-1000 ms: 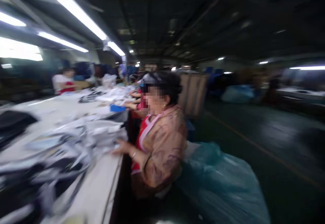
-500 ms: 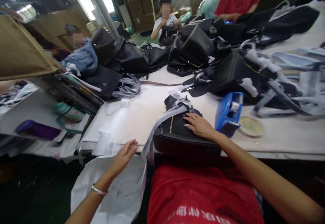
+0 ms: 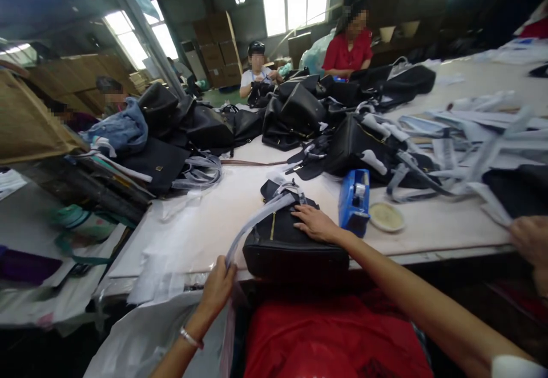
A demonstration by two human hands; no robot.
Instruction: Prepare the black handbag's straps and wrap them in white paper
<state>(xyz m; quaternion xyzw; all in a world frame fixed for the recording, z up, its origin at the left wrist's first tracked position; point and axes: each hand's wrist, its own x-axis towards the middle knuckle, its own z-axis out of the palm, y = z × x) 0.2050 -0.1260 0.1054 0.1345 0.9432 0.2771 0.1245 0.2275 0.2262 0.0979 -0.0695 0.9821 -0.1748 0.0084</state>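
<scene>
A black backpack-like bag (image 3: 295, 259) with a gold zipper lies at the table's front edge, before my red apron. My right hand (image 3: 315, 225) rests flat on its upper side, fingers spread. From the bag's top a strap (image 3: 253, 218) wrapped in pale translucent film runs down to the left. My left hand (image 3: 218, 291), closed around that strap, holds it just off the front edge. Its fingertips are partly turned away from view. Beside my right hand stands a blue tape dispenser (image 3: 354, 206).
A round dish (image 3: 386, 217) sits right of the dispenser. Black bags (image 3: 299, 109) are piled across the back. Wrapped straps (image 3: 466, 149) lie on the right, near another person's hand (image 3: 528, 240). A white sack (image 3: 141, 332) hangs below the table. Co-workers sit beyond.
My left hand, open and beside the strap before, has closed on it. My right hand stays on the bag. The view has shifted, bringing another person's hand in at the right.
</scene>
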